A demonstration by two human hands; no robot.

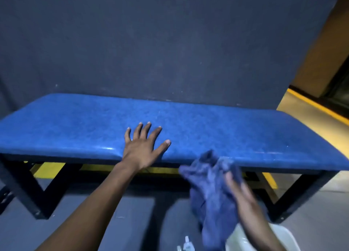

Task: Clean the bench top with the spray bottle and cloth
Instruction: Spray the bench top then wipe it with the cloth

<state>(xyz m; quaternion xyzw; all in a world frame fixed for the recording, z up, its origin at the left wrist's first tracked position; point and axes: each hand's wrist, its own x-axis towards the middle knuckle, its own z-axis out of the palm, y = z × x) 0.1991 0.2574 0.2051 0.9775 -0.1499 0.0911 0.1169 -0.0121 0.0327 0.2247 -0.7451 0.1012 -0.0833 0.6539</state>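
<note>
Grey floor point(132, 213) fills the bottom of your view, dim and bluish. Nearest to you, at the bottom edge, the clear top of a spray bottle point(187, 245) pokes into view, standing on the floor just left of a white bucket point(283, 237), whose rim shows at the lower right. Both are well short of the desk.

Your right hand point(239, 190) rises above the bucket, blurred, with its fingers closed around a crumpled dark blue cloth point(211, 190). The cloth hangs down from the hand in loose folds, and its upper end reaches the front edge of the desk; whether it touches the padding you cannot tell through the blur.

Your left arm stretches forward from the lower left. Your left hand point(143, 147) lies flat, palm down, on the near edge of the desk, fingers spread wide and holding nothing.

The desk point(75, 126) is a long padded bench with a shiny blue top, running across the whole view on black metal legs point(28, 190). Yellow floor markings point(47, 169) show beneath it.

Behind the desk stands a dark blue wall point(170, 43). To the far right, a strip of warm yellow-lit floor point(306, 107) runs away past the wall's edge.
</note>
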